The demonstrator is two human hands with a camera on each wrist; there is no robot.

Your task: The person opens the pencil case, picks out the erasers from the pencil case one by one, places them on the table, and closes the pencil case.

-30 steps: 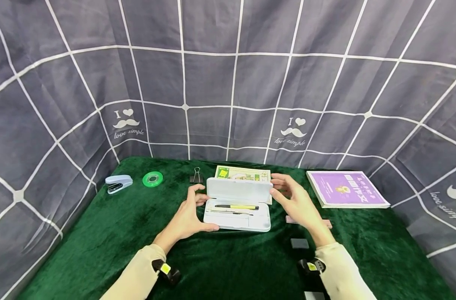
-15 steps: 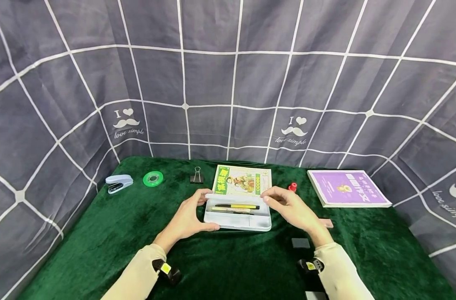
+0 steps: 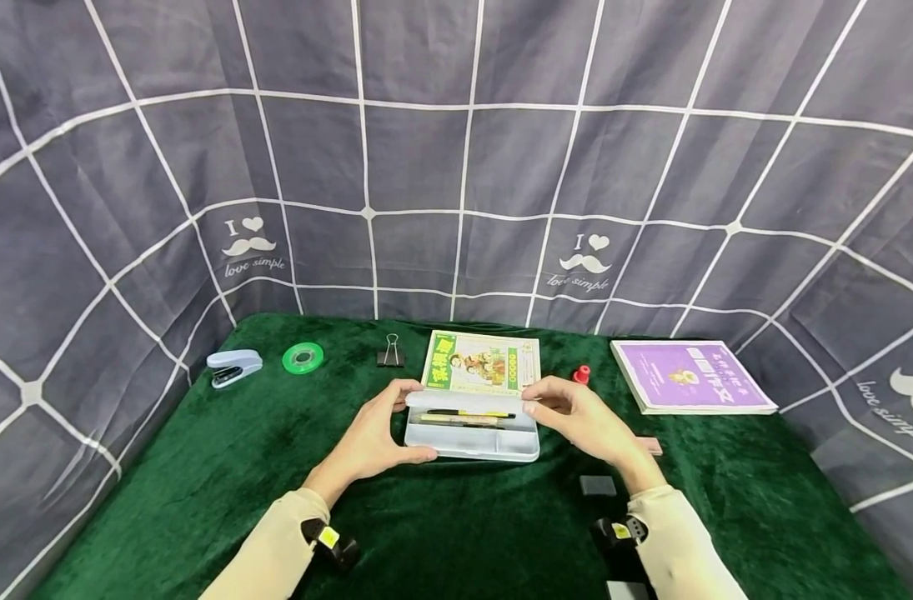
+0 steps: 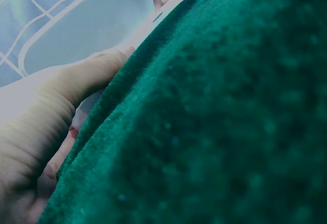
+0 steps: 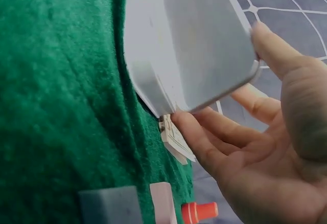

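A white pencil case [image 3: 467, 452] lies in the middle of the green cloth, its hinged lid [image 3: 464, 402] tilted part-way over the tray. Inside rest a yellow-and-black pen [image 3: 471, 413] and other slim writing tools, partly covered by the lid. My left hand [image 3: 369, 433] grips the case's left end, thumb at the front edge and fingers behind. My right hand [image 3: 579, 412] pinches the lid at its right corner. In the right wrist view, thumb and fingers stand around the lid's corner [image 5: 209, 45]. From the left wrist, the thumb [image 4: 97, 70] presses along the case's edge.
Behind the case lies a green-and-yellow book [image 3: 482, 360]. A stapler [image 3: 233, 367], green tape roll [image 3: 302, 358] and binder clip [image 3: 390, 353] are at left. On the right are a red-capped item [image 3: 581, 374], purple book [image 3: 692, 375], pink block [image 3: 649, 446] and dark grey block [image 3: 598, 486].
The lid has swung from upright forward and down over the tray, uncovering the book behind. My right hand moved down and left with it. The left hand kept its place.
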